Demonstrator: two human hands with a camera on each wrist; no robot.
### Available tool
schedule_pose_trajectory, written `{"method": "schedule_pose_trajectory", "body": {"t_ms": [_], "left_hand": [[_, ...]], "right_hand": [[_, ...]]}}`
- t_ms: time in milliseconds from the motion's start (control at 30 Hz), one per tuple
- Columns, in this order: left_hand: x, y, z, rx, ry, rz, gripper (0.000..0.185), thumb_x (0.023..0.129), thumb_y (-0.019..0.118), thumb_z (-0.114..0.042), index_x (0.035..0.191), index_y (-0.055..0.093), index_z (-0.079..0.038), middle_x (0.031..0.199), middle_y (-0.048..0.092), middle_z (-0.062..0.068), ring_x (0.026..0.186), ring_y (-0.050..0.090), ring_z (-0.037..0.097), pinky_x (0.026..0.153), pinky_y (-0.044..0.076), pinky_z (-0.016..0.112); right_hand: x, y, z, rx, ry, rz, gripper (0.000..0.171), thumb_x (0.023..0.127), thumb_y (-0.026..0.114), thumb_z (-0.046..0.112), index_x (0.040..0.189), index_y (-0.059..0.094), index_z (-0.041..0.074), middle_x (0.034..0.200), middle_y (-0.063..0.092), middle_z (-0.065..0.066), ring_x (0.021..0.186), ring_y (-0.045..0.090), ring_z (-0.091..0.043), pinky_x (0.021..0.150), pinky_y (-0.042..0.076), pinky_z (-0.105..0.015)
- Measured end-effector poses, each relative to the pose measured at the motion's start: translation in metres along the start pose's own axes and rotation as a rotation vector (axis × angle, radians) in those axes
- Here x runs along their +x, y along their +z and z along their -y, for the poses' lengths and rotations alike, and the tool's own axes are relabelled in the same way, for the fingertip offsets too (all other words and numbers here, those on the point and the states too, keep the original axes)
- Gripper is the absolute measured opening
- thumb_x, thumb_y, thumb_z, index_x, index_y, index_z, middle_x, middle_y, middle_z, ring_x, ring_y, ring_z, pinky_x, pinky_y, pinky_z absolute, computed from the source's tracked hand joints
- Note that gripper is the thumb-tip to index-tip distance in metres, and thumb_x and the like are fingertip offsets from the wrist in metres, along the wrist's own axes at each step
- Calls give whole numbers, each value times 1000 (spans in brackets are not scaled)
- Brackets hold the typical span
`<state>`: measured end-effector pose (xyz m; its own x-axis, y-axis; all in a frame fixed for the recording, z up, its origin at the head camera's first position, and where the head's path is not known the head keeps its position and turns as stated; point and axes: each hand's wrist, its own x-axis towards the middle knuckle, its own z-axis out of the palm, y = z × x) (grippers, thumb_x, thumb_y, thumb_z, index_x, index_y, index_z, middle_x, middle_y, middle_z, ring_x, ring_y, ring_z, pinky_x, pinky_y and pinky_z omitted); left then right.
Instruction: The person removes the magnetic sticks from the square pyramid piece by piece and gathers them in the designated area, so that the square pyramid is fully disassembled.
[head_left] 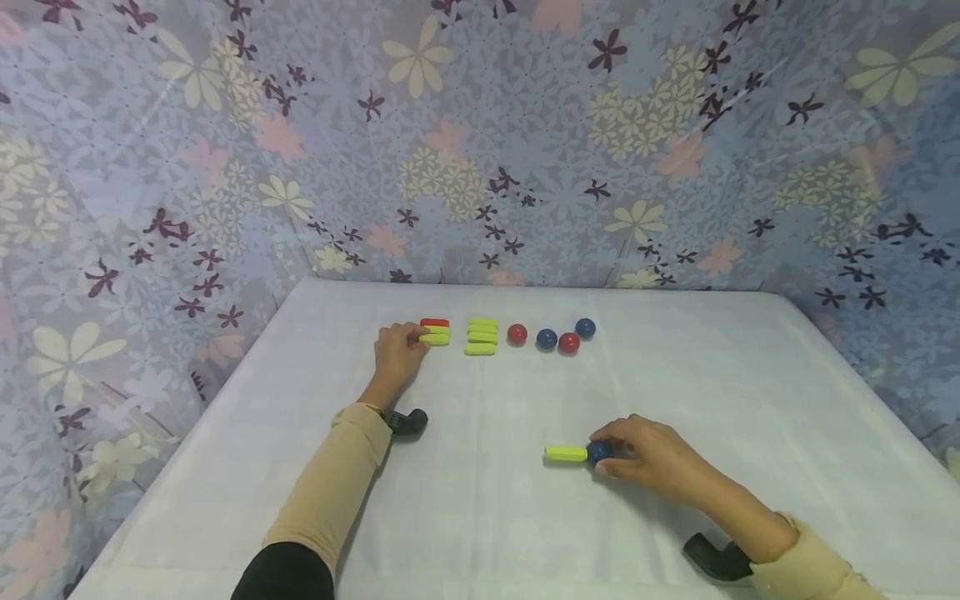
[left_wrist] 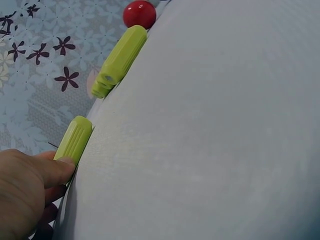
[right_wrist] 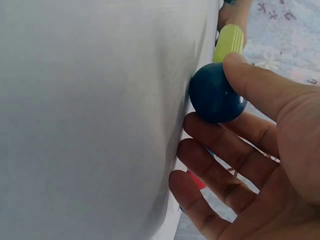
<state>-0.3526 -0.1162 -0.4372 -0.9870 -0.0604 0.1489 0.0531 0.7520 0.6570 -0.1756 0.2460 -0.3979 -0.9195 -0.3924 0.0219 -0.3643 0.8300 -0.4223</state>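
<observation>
The white-covered surface spreads out before me, with flowered sheeting walling it in at nine, twelve and three o'clock. My left hand reaches far out toward eleven o'clock, its fingertips pinching a yellow-green ribbed rod at the near edge of a small stack topped by a red rod. My right hand rests close in at about five o'clock, thumb and fingers curled round a dark blue ball that touches the end of a lone yellow-green rod lying to its nine o'clock side. Toward twelve o'clock sit a pile of yellow-green rods and, to its three o'clock, a loose row of two red balls and two blue balls.

As I judge it, I am in the middle of joining ball and rod near me while picking up the next rod far out. The next move calls for lifting that rod cleanly off its stack without disturbing its neighbours, and keeping the ball steady against the lone rod's end.
</observation>
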Motion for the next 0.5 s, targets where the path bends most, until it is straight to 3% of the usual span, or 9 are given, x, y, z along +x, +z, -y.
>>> {"method": "schedule_pose_trajectory", "body": {"t_ms": [167,233,300,367,500], "left_hand": [[-6,0,0,-85,-22,-54,33,86,63,-20,120,63,-17,116,57,9,113,41,28,97,33,46],[-13,2,-5,-168,-6,-86,34,86,63,-20,120,62,-16,117,55,10,114,40,28,96,33,46],[-27,6,-16,-260,29,-70,32,87,63,-21,119,63,-16,117,56,8,115,41,26,98,33,45],[-46,13,-30,-309,98,-6,30,88,63,-22,117,64,-15,115,59,6,113,45,23,98,35,44],[-93,30,-59,-316,236,216,28,88,63,-24,114,66,-16,109,66,2,106,52,19,95,38,40]], "right_hand": [[1,3,1,13,21,4,41,75,74,39,108,68,16,100,69,7,92,63,-12,80,52,-38],[1,3,1,21,28,8,41,75,74,40,108,68,16,100,69,6,93,63,-13,81,52,-39],[1,2,1,27,35,10,41,75,74,40,108,68,16,100,69,6,93,63,-14,81,52,-40],[1,1,1,27,39,10,42,75,74,40,109,69,16,100,69,5,93,63,-14,81,52,-40],[1,0,1,27,44,17,43,75,74,40,109,68,14,101,70,3,92,63,-14,80,51,-41]]}}
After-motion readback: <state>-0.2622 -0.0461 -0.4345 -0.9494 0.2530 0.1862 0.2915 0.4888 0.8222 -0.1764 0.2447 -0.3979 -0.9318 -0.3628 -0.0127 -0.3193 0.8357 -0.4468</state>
